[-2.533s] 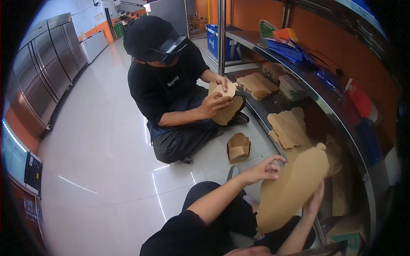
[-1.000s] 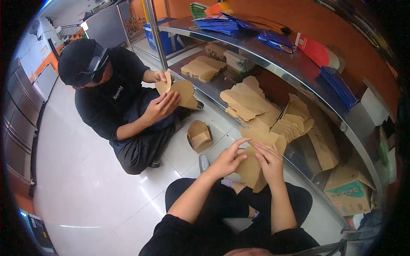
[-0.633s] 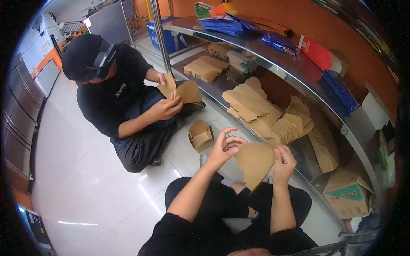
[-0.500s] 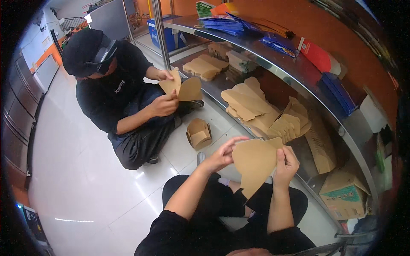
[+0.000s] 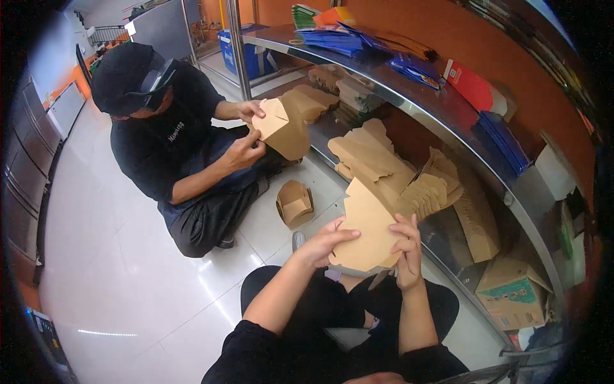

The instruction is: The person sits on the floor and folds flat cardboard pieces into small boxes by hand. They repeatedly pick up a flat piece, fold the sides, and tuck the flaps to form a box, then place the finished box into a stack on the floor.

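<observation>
Between my two hands is a flat brown cardboard box blank [image 5: 366, 227] with a notched, curved outline, held up over my crossed legs. My left hand [image 5: 328, 242] grips its left edge, thumb lying on the face. At the right edge, my right hand [image 5: 407, 251] pinches the blank with bent fingers. Across from me sits a person in black, whose hands fold a similar cardboard piece [image 5: 281, 131]. A folded open cardboard box [image 5: 295, 203] stands on the floor between us.
A steel shelf unit [image 5: 409, 107] runs along the right. Its lower shelf bears stacked cardboard blanks [image 5: 374, 150] and a row of nested pieces [image 5: 476, 224]. Blue folded packets [image 5: 339, 38] lie on top. A printed carton [image 5: 515, 294] sits at the lower right.
The blank in my hands has been turned, its pointed end now facing up and away. My grip has shifted to its lower sides. The other person's piece is folded further.
</observation>
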### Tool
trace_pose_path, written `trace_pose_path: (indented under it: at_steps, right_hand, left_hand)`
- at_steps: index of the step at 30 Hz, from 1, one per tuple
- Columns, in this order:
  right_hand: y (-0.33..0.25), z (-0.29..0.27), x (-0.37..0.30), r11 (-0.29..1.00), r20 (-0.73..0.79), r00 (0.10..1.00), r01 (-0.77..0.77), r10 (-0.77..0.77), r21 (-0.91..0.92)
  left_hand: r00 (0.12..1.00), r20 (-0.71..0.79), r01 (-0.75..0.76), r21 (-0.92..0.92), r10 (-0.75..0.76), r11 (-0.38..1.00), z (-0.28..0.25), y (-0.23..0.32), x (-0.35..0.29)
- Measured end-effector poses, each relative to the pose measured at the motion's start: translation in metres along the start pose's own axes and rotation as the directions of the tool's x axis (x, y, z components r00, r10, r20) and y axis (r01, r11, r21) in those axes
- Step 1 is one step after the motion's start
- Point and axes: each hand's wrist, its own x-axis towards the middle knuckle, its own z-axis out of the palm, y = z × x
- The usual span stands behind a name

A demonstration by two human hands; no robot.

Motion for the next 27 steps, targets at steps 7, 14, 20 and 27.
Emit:
trace_pose_path:
  at_steps: [7,14,20,27]
  right_hand:
    - [0.01,0.005,-0.006,0.975,-0.062,0.989,-0.141,0.132,-0.174]
    - [0.007,0.024,0.003,0.932,-0.146,0.964,-0.255,0.223,-0.258]
    - [0.008,0.018,0.0,0.959,-0.085,0.974,-0.223,0.211,-0.174]
    - [0.004,0.02,0.006,0.923,-0.209,0.94,-0.316,0.272,-0.221]
  left_hand:
    - [0.994,-0.102,-0.044,-0.122,0.032,0.992,0.017,-0.012,0.007]
    - [0.983,-0.105,-0.167,-0.16,0.151,0.973,0.013,-0.013,0.004]
    - [0.979,-0.178,-0.09,0.04,0.095,0.995,0.015,-0.003,0.001]
    - [0.955,-0.244,-0.117,0.212,0.169,0.97,0.024,-0.017,0.006]
